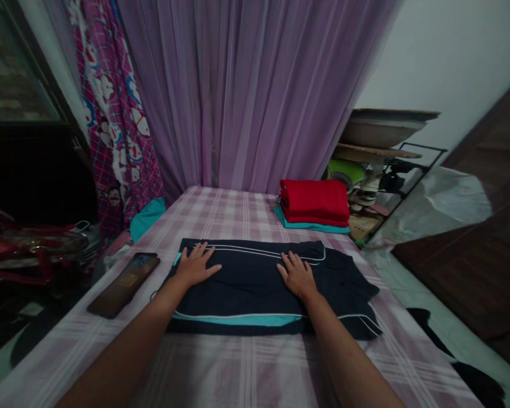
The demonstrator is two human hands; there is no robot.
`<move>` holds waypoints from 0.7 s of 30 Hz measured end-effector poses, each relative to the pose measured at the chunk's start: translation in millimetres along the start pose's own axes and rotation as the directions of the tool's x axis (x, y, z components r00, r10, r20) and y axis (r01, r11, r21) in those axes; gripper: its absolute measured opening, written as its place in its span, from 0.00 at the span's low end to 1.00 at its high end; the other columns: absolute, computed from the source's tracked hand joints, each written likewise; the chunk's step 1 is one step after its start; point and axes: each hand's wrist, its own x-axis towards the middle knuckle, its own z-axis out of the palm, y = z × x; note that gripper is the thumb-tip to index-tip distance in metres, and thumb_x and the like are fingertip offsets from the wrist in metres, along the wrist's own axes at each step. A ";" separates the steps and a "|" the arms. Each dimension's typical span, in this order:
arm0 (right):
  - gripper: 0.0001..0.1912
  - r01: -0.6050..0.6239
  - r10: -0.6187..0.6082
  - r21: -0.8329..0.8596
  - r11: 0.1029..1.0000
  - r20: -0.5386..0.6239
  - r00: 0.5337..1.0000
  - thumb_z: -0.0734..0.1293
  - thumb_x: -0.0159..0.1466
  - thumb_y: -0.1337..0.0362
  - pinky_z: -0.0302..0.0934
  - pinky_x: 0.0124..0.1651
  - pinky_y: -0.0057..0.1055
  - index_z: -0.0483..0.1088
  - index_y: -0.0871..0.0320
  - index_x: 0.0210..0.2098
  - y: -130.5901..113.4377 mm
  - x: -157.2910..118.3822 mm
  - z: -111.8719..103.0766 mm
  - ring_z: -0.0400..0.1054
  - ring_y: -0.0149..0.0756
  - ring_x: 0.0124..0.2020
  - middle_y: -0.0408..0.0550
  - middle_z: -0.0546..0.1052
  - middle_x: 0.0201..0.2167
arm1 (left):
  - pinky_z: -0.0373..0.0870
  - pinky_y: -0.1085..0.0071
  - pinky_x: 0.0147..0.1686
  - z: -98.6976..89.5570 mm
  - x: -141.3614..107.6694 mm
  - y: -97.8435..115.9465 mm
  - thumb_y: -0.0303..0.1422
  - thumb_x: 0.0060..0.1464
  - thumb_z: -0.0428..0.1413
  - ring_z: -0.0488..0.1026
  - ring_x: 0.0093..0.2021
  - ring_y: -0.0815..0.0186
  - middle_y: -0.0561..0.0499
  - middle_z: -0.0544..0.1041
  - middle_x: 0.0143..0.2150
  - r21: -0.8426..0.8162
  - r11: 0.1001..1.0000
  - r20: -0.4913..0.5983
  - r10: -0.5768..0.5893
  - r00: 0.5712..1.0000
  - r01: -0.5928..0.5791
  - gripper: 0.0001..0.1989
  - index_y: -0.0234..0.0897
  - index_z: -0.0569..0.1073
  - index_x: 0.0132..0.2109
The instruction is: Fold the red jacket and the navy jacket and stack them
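A dark navy garment (246, 283) with white piping and a strip of turquoise along its near side lies folded lengthwise on the plaid cloth. My left hand (195, 266) rests flat on its upper left part, fingers spread. On the right part, near the white lines, my right hand (298, 276) lies palm down with its fingers apart. Neither hand grips the fabric. The garment's right end widens and reaches past my right hand.
A phone (125, 283) lies left of the garment. Folded red cloth (314, 203) sits on turquoise cloth (317, 228) at the back right. Behind hangs a purple curtain (246, 96); a loaded rack (402, 192) stands right of the plaid surface (238, 215).
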 end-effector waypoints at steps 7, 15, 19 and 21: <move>0.27 0.046 -0.045 -0.003 0.999 -0.131 0.990 0.56 0.69 0.55 0.47 0.64 0.53 0.60 0.55 0.65 -6.5 -5.7 -1.5 0.51 0.49 0.68 0.58 0.59 0.67 | 0.57 0.70 0.63 -27.6 -15.7 -29.9 0.41 0.64 0.39 0.62 0.65 0.66 0.50 0.66 0.66 -0.157 0.983 -0.135 -0.114 0.984 0.093 0.25 0.40 0.65 0.64; 0.22 0.318 -0.303 0.026 0.948 -0.234 0.924 0.60 0.66 0.59 0.43 0.66 0.53 0.68 0.51 0.58 -56.9 -37.5 -4.9 0.52 0.48 0.67 0.54 0.62 0.66 | 0.70 0.63 0.48 -31.3 -43.9 -70.0 0.47 0.59 0.45 0.75 0.52 0.52 0.40 0.78 0.52 -0.121 0.909 -0.027 -0.406 0.914 0.400 0.26 0.35 0.74 0.53; 0.20 0.336 -0.324 0.038 0.941 -0.189 0.927 0.60 0.66 0.60 0.42 0.66 0.55 0.71 0.51 0.56 -67.0 -49.4 0.6 0.52 0.49 0.67 0.53 0.63 0.65 | 0.71 0.63 0.43 -28.1 -36.9 -77.2 0.56 0.56 0.43 0.77 0.49 0.50 0.37 0.80 0.48 -0.098 0.883 0.075 -0.453 0.889 0.458 0.32 0.35 0.78 0.44; 0.19 0.326 -0.312 0.053 0.944 -0.183 0.932 0.60 0.66 0.61 0.42 0.65 0.55 0.72 0.51 0.55 -66.1 -54.3 2.4 0.52 0.49 0.67 0.53 0.64 0.65 | 0.71 0.62 0.42 -26.7 -30.7 -82.1 0.59 0.53 0.45 0.77 0.48 0.49 0.34 0.80 0.48 -0.089 0.875 0.110 -0.466 0.878 0.475 0.34 0.33 0.79 0.43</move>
